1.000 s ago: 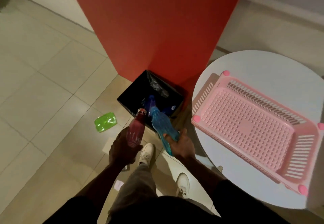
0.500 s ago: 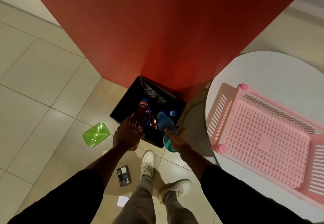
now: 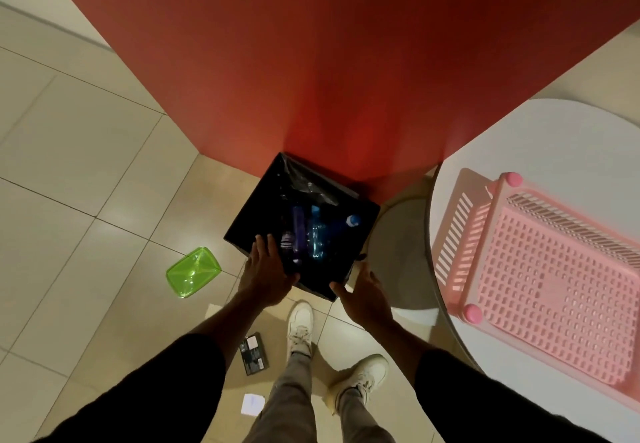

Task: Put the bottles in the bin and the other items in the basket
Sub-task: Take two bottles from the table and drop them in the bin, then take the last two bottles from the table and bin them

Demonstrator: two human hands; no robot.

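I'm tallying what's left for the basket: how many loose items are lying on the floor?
3: a green container left of the bin, a dark box beside the left shoe, and a white slip nearer the camera. More may be hidden behind the arms and legs.

Both hands empty, fingers spread: left hand (image 3: 265, 273), right hand (image 3: 364, 294) over bin (image 3: 362, 234) near rim; bottles (image 3: 313, 234) inside.
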